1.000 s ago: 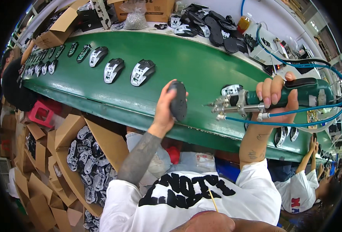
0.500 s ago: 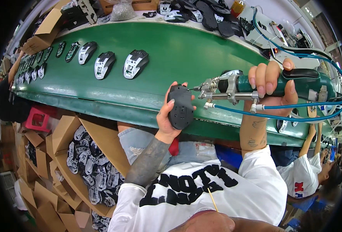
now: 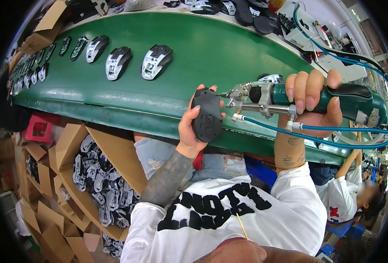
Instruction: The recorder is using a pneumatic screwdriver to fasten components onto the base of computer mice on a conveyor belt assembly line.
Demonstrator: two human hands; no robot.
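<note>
My left hand (image 3: 188,127) is closed round a black computer mouse (image 3: 208,117), its underside facing up, above the near edge of the green conveyor belt (image 3: 167,98). In my right hand (image 3: 310,94) is a green and black electric screwdriver (image 3: 356,103) with a metal screw-feeding head and blue air hoses (image 3: 325,139). The driver lies nearly level, its tip (image 3: 221,95) at the mouse's upper right edge; whether it touches I cannot tell. Two part-built grey and black mice, one here (image 3: 156,62) and one here (image 3: 117,63), lie on the belt beyond my left hand.
More mouse parts and circuit boards (image 3: 78,48) line the belt to the left. A carton of grey plastic parts (image 3: 110,184) stands at my lower left. Black shells (image 3: 264,24) lie on the far ledge beside a white machine (image 3: 303,37). Another person (image 3: 340,197) sits at right.
The view has shifted slightly, so the belt and its mice sit higher in the picture. Both hands keep their hold, and the driver tip stays at the mouse's edge.
</note>
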